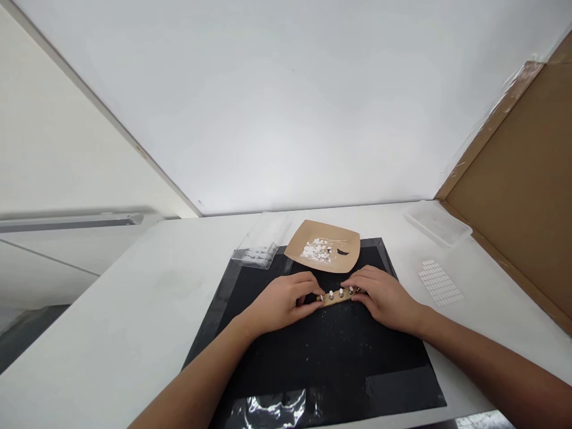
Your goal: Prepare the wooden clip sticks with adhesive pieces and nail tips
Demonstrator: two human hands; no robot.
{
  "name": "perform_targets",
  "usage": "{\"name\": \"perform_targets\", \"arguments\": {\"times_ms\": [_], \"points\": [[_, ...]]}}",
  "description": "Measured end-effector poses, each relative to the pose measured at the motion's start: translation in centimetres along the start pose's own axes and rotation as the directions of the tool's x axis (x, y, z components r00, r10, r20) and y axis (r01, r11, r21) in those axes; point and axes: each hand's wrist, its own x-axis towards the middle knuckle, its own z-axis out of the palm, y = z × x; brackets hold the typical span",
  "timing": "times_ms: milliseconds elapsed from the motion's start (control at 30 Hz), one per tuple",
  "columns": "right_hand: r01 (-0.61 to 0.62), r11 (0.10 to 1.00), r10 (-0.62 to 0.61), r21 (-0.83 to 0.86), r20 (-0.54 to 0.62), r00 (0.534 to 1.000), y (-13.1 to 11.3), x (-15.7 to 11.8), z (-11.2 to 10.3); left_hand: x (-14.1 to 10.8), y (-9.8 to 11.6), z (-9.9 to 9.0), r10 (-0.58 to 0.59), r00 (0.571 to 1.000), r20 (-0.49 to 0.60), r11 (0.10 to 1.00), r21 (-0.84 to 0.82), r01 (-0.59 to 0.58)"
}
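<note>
A narrow tan strip point(336, 297) lies over the black mat point(322, 351), with several small white-topped pieces on metal-looking bases standing along it. My left hand point(286, 299) pinches the strip's left end between thumb and fingers. At the right end, the fingers of my right hand point(384, 297) are closed on the strip, partly hiding that end. Just behind the strip, a brown paper tray point(351, 241) holds many small white pieces, some thin sticks and a dark curved scrap.
A clear compartment box point(257, 255) with white contents sits at the mat's back left corner. On the right are a sheet of small white pieces point(440, 283) and a translucent plastic tray point(438, 223). Cardboard point(518, 179) stands along the right edge, and a white wall point(290, 107) rises behind.
</note>
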Motion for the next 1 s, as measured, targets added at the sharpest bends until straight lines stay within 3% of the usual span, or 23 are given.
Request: {"name": "perform_targets", "arguments": {"times_ms": [1000], "points": [[0.011,0.999,-0.009,-0.049,0.041,0.999,-0.1,0.1,-0.1,0.0,1.1,0.0,-0.034,0.999,0.003,0.999,-0.007,0.034]]}}
